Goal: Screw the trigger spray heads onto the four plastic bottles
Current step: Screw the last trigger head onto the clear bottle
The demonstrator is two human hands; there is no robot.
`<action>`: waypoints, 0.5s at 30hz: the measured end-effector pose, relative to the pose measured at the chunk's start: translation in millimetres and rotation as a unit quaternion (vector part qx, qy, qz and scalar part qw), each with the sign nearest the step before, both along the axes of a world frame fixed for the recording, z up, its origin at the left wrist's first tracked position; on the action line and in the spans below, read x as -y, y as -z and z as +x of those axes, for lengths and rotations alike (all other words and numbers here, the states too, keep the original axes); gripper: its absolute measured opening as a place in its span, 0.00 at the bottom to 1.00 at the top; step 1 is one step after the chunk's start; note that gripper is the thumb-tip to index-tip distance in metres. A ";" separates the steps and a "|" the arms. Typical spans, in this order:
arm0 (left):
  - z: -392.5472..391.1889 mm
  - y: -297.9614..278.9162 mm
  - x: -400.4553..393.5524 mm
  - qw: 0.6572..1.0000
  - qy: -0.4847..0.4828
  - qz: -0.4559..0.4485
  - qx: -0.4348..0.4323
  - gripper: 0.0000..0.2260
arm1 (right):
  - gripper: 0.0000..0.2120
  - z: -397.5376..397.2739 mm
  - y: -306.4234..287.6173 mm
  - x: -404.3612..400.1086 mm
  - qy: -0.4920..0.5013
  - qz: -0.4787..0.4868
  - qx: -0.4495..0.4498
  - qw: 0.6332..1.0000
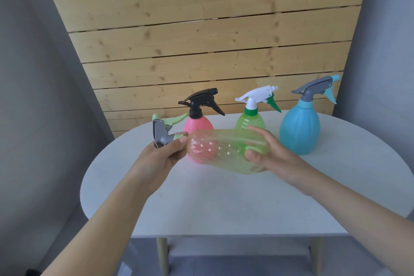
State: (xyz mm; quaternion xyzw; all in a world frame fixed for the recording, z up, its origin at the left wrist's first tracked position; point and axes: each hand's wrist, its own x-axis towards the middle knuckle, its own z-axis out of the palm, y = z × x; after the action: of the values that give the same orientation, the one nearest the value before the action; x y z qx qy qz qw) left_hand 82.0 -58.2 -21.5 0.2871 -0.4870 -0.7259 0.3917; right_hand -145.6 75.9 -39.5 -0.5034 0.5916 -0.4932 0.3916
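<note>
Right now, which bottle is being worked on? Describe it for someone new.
On the white oval table, three bottles stand upright in a back row. In front, both hands hold the translucent green bottle sideways, off the table; its grey and pale-green spray head points left.

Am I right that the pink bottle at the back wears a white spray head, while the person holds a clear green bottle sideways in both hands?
Not quite. The head view shows the pink bottle wearing a black spray head; the white head sits on the green bottle beside it. The rest holds: the left hand and right hand hold the clear green bottle sideways.
</note>
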 end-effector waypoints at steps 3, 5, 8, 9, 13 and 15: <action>-0.2 2.0 0.7 1.000 0.005 0.005 0.005 0.11 | 0.36 1.7 -1.7 -1.5 0.001 -0.019 -0.058 0.998; 0.5 2.4 0.5 1.000 0.011 -0.004 0.012 0.12 | 0.32 0.0 -2.7 -0.1 0.012 -0.004 -0.052 0.999; 2.0 2.6 0.2 1.000 0.024 -0.009 0.001 0.14 | 0.29 -1.9 -3.5 0.6 0.027 0.017 -0.050 0.998; 2.4 2.1 0.2 1.000 0.027 -0.009 0.000 0.16 | 0.29 -2.3 -3.4 0.9 0.032 0.020 -0.052 0.998; 3.1 0.0 -0.1 0.999 0.036 -0.013 -0.010 0.20 | 0.30 -2.9 -0.1 1.4 0.044 0.029 -0.047 0.998; 2.7 -1.2 -0.5 0.999 0.040 -0.017 -0.017 0.19 | 0.29 -2.4 0.0 1.4 0.044 0.031 -0.041 0.998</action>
State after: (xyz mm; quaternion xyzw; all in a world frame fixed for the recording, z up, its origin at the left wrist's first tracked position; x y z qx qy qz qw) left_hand 84.7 -57.7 -20.3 0.2486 -0.5039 -0.7371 0.3754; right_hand -148.1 74.5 -39.5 -0.4844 0.6434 -0.4706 0.3606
